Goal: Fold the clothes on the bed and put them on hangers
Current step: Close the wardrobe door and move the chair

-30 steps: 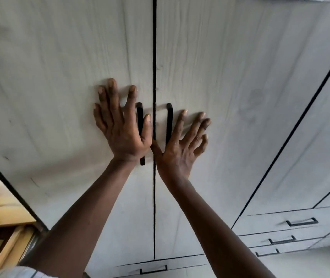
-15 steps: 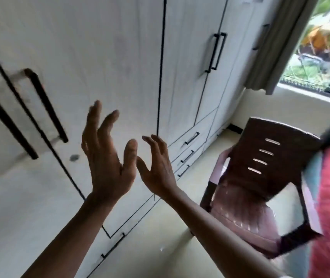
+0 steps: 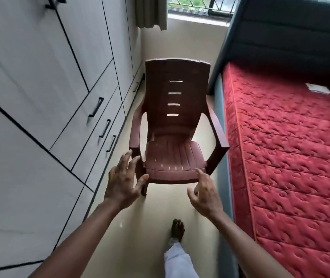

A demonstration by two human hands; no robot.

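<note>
in the aisle between wardrobe (image 3: 39, 87) and bed (image 3: 222, 177), both my hands are out in front of me and hold nothing. my left hand (image 3: 123, 182) is spread wide, fingers straight, its fingertips over the near armrest front of a brown plastic chair (image 3: 172, 157); i cannot tell whether they touch it. my right hand (image 3: 204, 194) is loose and empty, forefinger lifted toward the seat's front edge. the chair stands upright on the pale floor (image 3: 152, 215), facing me, its other armrest just beside the bed. the bed runs along my right: a quilted red mattress (image 3: 300, 137) on a grey frame, dark padded headboard (image 3: 284, 37) at the far end. a small pale flat piece (image 3: 318, 88) lies on the mattress near the headboard; i cannot tell what it is. below my hands show one bare foot (image 3: 178, 229) and a white trouser leg (image 3: 177, 259). the white wardrobe with black drawer handles (image 3: 96, 107) fills my left; a window (image 3: 198, 6) and curtain (image 3: 150, 13) sit behind the chair.
</note>
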